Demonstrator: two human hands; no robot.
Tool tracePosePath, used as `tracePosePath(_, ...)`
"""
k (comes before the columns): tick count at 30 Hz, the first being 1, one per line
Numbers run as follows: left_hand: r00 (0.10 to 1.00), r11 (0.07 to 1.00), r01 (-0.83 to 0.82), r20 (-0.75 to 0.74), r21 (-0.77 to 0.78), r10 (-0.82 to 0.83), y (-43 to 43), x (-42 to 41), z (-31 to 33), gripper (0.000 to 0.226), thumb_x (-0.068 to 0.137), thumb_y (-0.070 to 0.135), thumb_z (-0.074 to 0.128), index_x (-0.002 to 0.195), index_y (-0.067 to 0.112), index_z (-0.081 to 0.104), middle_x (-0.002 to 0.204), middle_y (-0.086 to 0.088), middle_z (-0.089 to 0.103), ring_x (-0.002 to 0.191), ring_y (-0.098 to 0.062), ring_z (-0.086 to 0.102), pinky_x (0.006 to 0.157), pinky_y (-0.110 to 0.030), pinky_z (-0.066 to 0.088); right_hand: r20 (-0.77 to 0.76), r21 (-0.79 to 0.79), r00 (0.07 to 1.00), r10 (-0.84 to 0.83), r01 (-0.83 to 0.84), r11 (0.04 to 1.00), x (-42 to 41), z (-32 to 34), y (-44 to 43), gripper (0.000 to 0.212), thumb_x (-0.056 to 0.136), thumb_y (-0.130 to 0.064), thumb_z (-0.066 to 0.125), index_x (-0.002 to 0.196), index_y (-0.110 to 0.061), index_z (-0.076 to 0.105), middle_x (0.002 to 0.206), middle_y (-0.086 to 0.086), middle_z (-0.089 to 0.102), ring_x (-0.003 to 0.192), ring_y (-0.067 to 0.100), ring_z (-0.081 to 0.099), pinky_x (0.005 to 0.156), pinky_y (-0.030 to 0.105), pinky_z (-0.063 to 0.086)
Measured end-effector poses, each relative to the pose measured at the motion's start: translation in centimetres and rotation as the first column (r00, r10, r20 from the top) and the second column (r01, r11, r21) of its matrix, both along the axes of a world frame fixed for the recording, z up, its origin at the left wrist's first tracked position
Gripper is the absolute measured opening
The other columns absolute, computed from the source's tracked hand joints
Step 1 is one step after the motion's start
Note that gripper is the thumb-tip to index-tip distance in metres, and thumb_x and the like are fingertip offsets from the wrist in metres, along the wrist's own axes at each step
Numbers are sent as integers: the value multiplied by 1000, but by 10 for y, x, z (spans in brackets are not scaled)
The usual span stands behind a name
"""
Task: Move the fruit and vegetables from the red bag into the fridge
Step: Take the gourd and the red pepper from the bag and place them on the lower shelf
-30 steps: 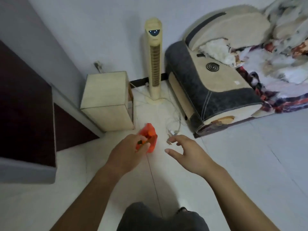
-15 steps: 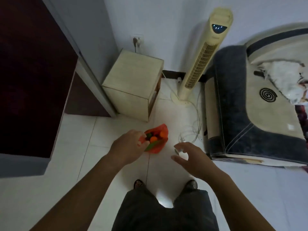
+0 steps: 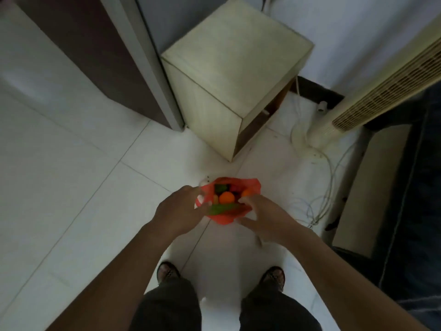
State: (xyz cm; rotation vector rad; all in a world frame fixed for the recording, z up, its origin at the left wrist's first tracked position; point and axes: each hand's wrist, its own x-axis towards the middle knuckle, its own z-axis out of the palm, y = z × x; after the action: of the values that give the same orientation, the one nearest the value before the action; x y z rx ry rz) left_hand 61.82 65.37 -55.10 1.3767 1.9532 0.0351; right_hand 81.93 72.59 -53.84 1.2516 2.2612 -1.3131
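Observation:
A red plastic bag (image 3: 224,217) stands with its mouth wide on the white tiled floor, just ahead of my feet. Inside lie an orange (image 3: 226,197), a second orange (image 3: 247,193), a long green vegetable (image 3: 220,209) and a dark green item (image 3: 220,188). My left hand (image 3: 181,211) grips the bag's left rim. My right hand (image 3: 265,217) reaches the bag's right side with fingers spread, fingertips touching the rim. The dark maroon fridge (image 3: 95,56) stands at the upper left with its door closed.
A pale wooden bedside cabinet (image 3: 229,75) stands just beyond the bag, beside the fridge. A cream tower fan (image 3: 372,91) and loose white cables (image 3: 327,187) lie to the right. A dark-edged sofa (image 3: 405,187) fills the right side.
The camera has tipped down and closer over the bag. My right hand moved left from the floor cables to the bag's right rim. My left hand keeps hold of the left rim.

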Motion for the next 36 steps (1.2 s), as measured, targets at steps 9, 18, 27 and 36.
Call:
tracePosePath(9, 984, 934, 160, 24, 319, -177, 107, -1, -295, 30, 93, 31, 50, 121, 23, 56, 122, 3, 57, 108, -13, 54, 87, -23, 42, 107, 278, 988, 115, -140, 950, -13, -315, 98, 68, 89, -50, 50, 144, -19, 26, 156, 5, 11, 142, 26, 10, 113, 45, 23)
tracePosePath(18, 953, 909, 265, 55, 320, -297, 108, -43, -463, 62, 84, 59, 34, 136, 26, 43, 136, 2, 46, 123, -12, 45, 100, -21, 34, 34, 336, 981, 192, -192, 922, -11, -466, 140, 59, 90, -52, 48, 142, -27, 34, 155, 2, 18, 142, 22, 16, 113, 37, 20)
tracePosePath(27, 968, 975, 66, 225, 212, -114, 98, -34, -498, 51, 97, 38, 39, 145, 27, 26, 152, -2, 29, 140, -14, 24, 113, -26, 18, -83, 165, 997, -9, 23, 986, 7, -499, 115, 42, 97, -41, 38, 134, -23, 44, 130, 2, 49, 115, 14, 45, 95, 25, 35)
tracePosePath(36, 976, 980, 174, 114, 94, -185, 78, -31, -501, 56, 97, 33, 41, 147, 22, 20, 149, -12, 33, 135, -25, 34, 111, -32, 28, -4, 167, 995, 99, -97, 981, -5, -509, 113, 46, 98, -40, 34, 140, -20, 39, 138, 6, 43, 125, 21, 41, 105, 30, 31)
